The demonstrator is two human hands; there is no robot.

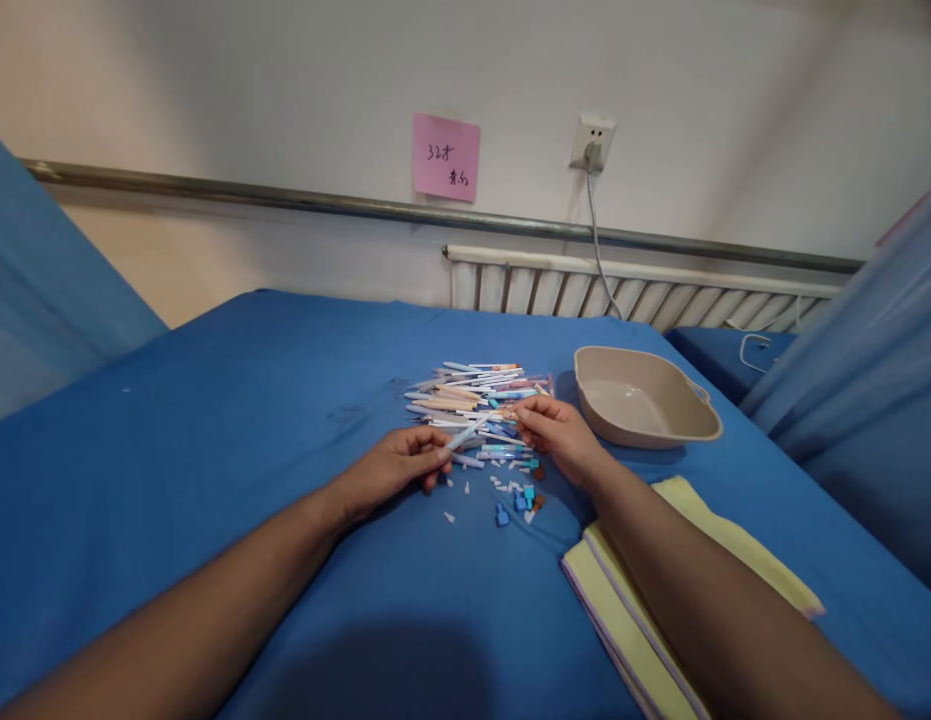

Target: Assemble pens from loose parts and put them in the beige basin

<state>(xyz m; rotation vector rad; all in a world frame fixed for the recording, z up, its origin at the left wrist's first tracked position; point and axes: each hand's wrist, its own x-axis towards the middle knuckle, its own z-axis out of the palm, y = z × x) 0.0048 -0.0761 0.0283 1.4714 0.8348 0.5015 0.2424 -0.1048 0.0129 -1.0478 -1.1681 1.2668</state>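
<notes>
My left hand (409, 460) is closed around a light blue pen barrel (463, 438), which slants up to the right with a pale thin end. Opposite it, my right hand (555, 435) is pinched at the right side of the pile; whatever its fingertips hold is too small to make out. Beneath and behind both hands lies a heap of pen parts (454, 393), with white sticks, tan barrels and blue barrels. Small white cone tips (467, 488) are scattered in front. Near them sit several blue pieces (502, 515) and a brown piece (539, 502).
A beige plastic basin (645, 425) stands right of the pile. Under my right forearm is a folded yellow cloth (622, 620). All rests on a blue sheet (210, 420). Behind are a metal rail (322, 200), a white radiator (525, 285) and a plugged-in cable (596, 225).
</notes>
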